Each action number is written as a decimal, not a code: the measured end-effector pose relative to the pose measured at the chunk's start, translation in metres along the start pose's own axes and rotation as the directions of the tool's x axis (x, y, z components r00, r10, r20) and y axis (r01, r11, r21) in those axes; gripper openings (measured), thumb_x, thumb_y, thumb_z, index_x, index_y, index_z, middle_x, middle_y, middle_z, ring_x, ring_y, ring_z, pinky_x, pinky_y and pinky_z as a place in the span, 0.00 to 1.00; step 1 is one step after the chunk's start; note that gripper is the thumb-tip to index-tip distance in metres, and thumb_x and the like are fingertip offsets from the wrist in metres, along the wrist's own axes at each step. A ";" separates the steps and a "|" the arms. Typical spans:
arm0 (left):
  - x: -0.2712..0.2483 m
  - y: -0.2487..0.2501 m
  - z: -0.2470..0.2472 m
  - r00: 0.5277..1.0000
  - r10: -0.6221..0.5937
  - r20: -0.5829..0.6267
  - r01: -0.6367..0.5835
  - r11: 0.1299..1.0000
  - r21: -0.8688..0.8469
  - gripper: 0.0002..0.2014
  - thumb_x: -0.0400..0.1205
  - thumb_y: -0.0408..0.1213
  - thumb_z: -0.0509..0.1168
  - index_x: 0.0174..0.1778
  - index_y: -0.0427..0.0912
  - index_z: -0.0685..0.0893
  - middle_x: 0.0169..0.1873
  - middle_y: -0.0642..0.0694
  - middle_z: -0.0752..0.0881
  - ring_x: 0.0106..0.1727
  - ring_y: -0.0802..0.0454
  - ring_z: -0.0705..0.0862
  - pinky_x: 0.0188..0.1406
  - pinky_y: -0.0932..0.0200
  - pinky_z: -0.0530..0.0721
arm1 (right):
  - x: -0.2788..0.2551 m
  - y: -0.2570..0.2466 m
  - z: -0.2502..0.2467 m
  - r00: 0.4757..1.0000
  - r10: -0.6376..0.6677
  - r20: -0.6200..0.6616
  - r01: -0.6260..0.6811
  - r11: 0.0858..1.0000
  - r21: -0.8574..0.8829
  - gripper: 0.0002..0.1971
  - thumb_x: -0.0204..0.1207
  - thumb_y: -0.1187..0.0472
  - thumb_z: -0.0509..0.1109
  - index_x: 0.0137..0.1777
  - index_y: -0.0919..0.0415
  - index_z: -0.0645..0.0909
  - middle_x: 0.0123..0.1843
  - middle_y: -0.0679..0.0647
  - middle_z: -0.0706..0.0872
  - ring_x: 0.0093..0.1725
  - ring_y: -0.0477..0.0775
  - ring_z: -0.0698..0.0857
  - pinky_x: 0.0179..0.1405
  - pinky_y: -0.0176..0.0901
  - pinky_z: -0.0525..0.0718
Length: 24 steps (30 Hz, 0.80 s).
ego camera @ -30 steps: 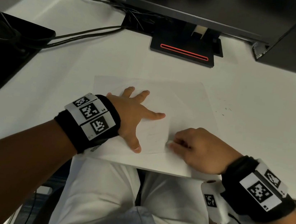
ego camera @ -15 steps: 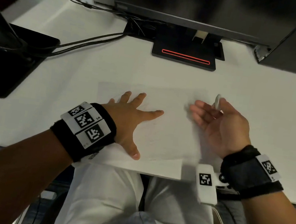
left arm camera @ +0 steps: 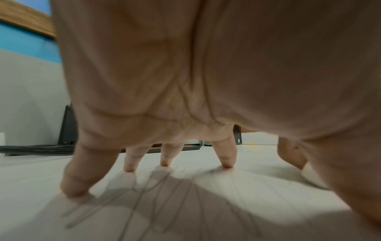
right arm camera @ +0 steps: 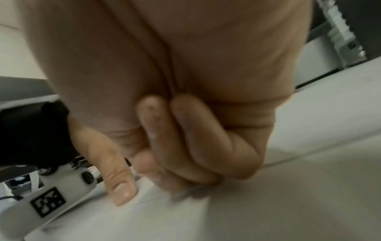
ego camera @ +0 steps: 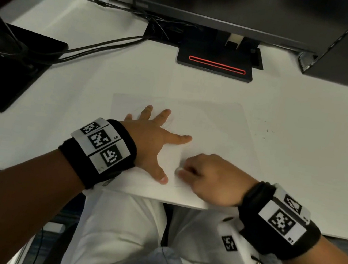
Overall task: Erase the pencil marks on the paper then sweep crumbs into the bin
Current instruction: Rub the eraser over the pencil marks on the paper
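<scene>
Lying near the front edge of the white desk (ego camera: 303, 118), the paper (ego camera: 213, 126) is pinned by the left hand (ego camera: 154, 138), whose fingers (left arm camera: 225, 156) are spread and pressed down by their tips. Grey pencil marks (left arm camera: 156, 195) are seen on the sheet under that palm in the left wrist view. The right hand (ego camera: 211, 179) is curled, and a small white eraser (ego camera: 178, 170) is pinched at its fingertips and held against the paper just beside the left thumb (the eraser itself is hidden in the blurred right wrist view). Dark crumbs (ego camera: 267, 133) are scattered on the desk just beyond the sheet's right edge. Black-and-white square code tags are worn on both wristbands (ego camera: 98, 144); their small printed characters cannot be read. A red outlined strip is shown on the monitor base (ego camera: 216, 65), and no brand name can be made out there. Black cables (ego camera: 95, 48) are laid across the desk to the left.
</scene>
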<state>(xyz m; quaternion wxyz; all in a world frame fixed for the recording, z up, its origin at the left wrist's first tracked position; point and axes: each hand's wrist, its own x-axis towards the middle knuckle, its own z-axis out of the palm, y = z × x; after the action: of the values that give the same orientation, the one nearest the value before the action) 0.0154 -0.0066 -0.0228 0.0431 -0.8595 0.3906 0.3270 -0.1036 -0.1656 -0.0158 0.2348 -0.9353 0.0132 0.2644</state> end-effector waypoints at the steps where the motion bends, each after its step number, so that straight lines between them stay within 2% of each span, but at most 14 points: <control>1: 0.000 0.000 0.000 1.000 0.002 -0.003 -0.002 1.000 -0.003 0.56 0.64 0.70 0.76 0.77 0.86 0.41 0.86 0.48 0.30 0.84 0.33 0.29 0.79 0.23 0.45 | 0.002 0.005 -0.005 0.999 0.026 -0.034 -0.025 1.000 0.013 0.19 0.86 0.47 0.59 0.37 0.55 0.79 0.33 0.47 0.82 0.34 0.45 0.79 0.33 0.38 0.71; 4: 0.000 0.000 0.000 1.000 0.003 -0.015 -0.003 1.000 -0.006 0.56 0.64 0.69 0.77 0.77 0.85 0.41 0.86 0.48 0.30 0.84 0.33 0.29 0.79 0.23 0.44 | 0.005 0.009 -0.013 0.987 0.071 -0.143 -0.067 0.997 0.030 0.19 0.86 0.48 0.58 0.35 0.55 0.77 0.33 0.48 0.81 0.34 0.48 0.78 0.32 0.38 0.70; 7: 0.000 0.000 0.000 1.000 0.007 -0.006 -0.007 1.000 -0.008 0.56 0.64 0.69 0.76 0.77 0.86 0.41 0.86 0.48 0.30 0.84 0.33 0.28 0.78 0.22 0.43 | 0.003 -0.005 0.006 0.999 -0.044 -0.020 0.043 0.999 -0.019 0.18 0.86 0.47 0.58 0.37 0.52 0.78 0.34 0.45 0.80 0.35 0.45 0.78 0.35 0.37 0.71; 8: 0.001 0.000 0.000 1.000 0.008 -0.005 -0.008 1.000 -0.010 0.56 0.64 0.70 0.76 0.77 0.86 0.41 0.86 0.48 0.30 0.84 0.34 0.28 0.78 0.22 0.43 | 0.004 -0.005 0.007 0.999 -0.041 -0.007 0.041 0.999 -0.011 0.18 0.87 0.47 0.58 0.37 0.52 0.78 0.34 0.45 0.80 0.36 0.44 0.79 0.36 0.37 0.71; 12: 0.000 -0.001 0.001 1.000 -0.002 -0.009 0.002 1.000 -0.016 0.56 0.63 0.70 0.77 0.77 0.86 0.41 0.86 0.48 0.30 0.84 0.34 0.28 0.79 0.23 0.43 | 0.010 0.006 -0.012 0.986 0.060 -0.153 -0.058 0.998 0.019 0.19 0.87 0.48 0.58 0.34 0.52 0.75 0.32 0.46 0.79 0.34 0.47 0.78 0.31 0.36 0.69; 15: 0.001 -0.001 0.001 1.000 0.007 -0.020 -0.007 1.000 -0.018 0.56 0.63 0.70 0.77 0.77 0.86 0.43 0.86 0.48 0.30 0.84 0.34 0.28 0.79 0.22 0.44 | 0.009 -0.010 0.005 0.998 -0.053 -0.034 0.053 0.999 -0.001 0.19 0.86 0.47 0.59 0.35 0.52 0.78 0.31 0.46 0.79 0.33 0.45 0.78 0.32 0.37 0.70; 16: 0.001 -0.001 0.002 1.000 0.009 -0.024 -0.009 1.000 -0.018 0.56 0.63 0.70 0.77 0.77 0.86 0.43 0.86 0.48 0.30 0.84 0.34 0.29 0.79 0.22 0.44 | 0.010 -0.011 0.005 0.999 -0.051 -0.016 0.051 0.999 0.002 0.19 0.86 0.47 0.59 0.35 0.52 0.78 0.31 0.47 0.80 0.33 0.45 0.78 0.33 0.38 0.71; 20: 0.001 -0.001 0.001 1.000 -0.004 -0.025 0.004 1.000 -0.012 0.55 0.64 0.70 0.77 0.77 0.86 0.42 0.86 0.49 0.30 0.84 0.34 0.29 0.79 0.23 0.44 | 0.020 0.003 -0.018 0.985 0.062 -0.163 -0.063 0.998 -0.002 0.20 0.86 0.49 0.59 0.32 0.53 0.74 0.31 0.46 0.79 0.36 0.52 0.79 0.31 0.37 0.70; 24: 0.000 -0.001 0.001 1.000 0.002 -0.022 -0.002 1.000 -0.016 0.55 0.63 0.70 0.77 0.77 0.86 0.43 0.86 0.48 0.30 0.84 0.34 0.29 0.79 0.22 0.44 | 0.014 -0.015 0.004 0.998 -0.069 -0.006 0.068 0.998 -0.014 0.18 0.87 0.48 0.59 0.36 0.52 0.78 0.30 0.46 0.79 0.31 0.44 0.77 0.31 0.34 0.69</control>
<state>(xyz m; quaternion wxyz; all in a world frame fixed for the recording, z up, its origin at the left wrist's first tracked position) 0.0152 -0.0057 -0.0239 0.0314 -0.8630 0.3892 0.3205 -0.0915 -0.1490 -0.0196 0.2370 -0.9378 -0.0199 0.2531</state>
